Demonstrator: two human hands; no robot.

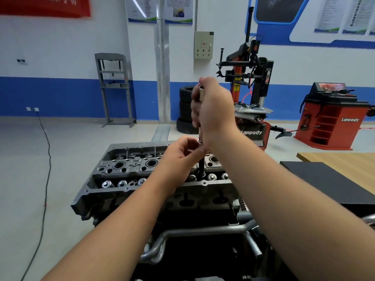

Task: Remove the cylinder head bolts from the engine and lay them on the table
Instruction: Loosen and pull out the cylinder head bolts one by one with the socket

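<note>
The right hand (213, 106) is wrapped around the handle of a slim, upright metal socket wrench (199, 138), while the left hand (182, 155) pinches its shaft lower down. The tool's dark tip stands in a bolt hole of the grey aluminium cylinder head (129, 171); the bolt itself is hidden. A black mat (324, 179) lies on the wooden table (349, 163) to the right.

Upright chrome socket wrench (199, 136): handle mostly hidden inside the right hand (215, 106), motion-blurred there. Dark lower shaft partly covered by left hand (180, 153) fingers; socket tip and any bolt under it can't be made out. Grey aluminium cylinder head (129, 169): right end hidden behind right forearm. Black mat (324, 179) on light wooden table (345, 161), both cut by right edge. Wall posters' text (332, 15) too small to read.
</note>
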